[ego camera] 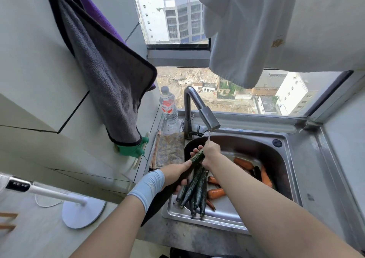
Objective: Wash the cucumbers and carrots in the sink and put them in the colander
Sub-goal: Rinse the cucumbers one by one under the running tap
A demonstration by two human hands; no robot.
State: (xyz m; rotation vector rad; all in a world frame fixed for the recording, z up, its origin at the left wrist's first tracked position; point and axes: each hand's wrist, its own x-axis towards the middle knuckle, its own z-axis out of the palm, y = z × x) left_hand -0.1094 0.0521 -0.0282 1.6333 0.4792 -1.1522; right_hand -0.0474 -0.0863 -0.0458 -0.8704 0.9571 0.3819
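You are holding one cucumber just under the tap, tilted up. Your right hand is wrapping around its top end; your left hand is gripping its lower end. More cucumbers and carrots are lying in the sink below the tap.

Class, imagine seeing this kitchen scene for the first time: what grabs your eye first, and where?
The left hand and right hand grip one dark cucumber under the running faucet, at the back left of the sink. More cucumbers and orange carrots lie in the basin below. A grey towel hangs at upper left.
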